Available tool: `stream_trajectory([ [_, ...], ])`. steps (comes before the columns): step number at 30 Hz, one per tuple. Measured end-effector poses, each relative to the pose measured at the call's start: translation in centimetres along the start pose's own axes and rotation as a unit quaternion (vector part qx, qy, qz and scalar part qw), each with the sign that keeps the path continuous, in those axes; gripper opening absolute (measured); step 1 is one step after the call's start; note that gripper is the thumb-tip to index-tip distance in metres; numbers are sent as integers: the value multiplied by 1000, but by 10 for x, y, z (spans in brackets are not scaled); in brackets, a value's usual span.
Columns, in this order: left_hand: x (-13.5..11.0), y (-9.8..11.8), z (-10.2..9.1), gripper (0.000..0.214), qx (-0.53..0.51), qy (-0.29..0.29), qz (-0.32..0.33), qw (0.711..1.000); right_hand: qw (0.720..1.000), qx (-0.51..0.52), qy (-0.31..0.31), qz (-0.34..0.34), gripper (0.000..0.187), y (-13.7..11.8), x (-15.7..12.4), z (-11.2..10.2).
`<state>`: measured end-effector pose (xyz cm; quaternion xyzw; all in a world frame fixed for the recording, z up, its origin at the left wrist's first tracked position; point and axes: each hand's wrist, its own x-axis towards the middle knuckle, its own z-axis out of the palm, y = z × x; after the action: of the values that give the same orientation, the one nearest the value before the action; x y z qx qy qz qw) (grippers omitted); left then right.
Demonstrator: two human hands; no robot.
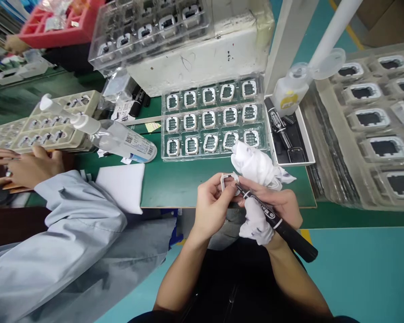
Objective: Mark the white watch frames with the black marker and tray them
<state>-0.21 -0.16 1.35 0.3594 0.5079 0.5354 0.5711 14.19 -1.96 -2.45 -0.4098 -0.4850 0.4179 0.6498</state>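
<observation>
Between the thumb and fingers of my left hand [211, 204] is a small silvery frame part [229, 180] with an open middle. My right hand [278, 204] grips a black marker pen [272, 220], its tip meeting the part near my left thumb. A white cloth [256, 222] with dark smudges is also tucked in my right palm. Beyond my hands, a second crumpled white cloth [254, 166] lies at the table's edge. Just behind it, a clear tray [164, 139] holds rows of similar frame parts.
At left, a co-worker's sleeve [84, 211] and hands [33, 168] rest near a pump bottle [121, 139] and white foam pad [121, 186]. A box of markers [308, 143], a squeeze bottle [287, 92] and stacked trays [366, 130] stand right. Another tray [148, 49] sits on a white ledge.
</observation>
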Motion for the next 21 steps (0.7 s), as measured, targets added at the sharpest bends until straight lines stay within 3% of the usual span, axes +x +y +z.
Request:
stream_trajectory([
  [12, -1, -1, 8, 22, 57, 21, 36, 997, 997, -13, 40, -62, 12, -2, -1, 9],
  [21, 12, 8, -2, 31, -19, -27, -63, 997, 996, 26, 31, -79, 11, -1, 5, 14],
])
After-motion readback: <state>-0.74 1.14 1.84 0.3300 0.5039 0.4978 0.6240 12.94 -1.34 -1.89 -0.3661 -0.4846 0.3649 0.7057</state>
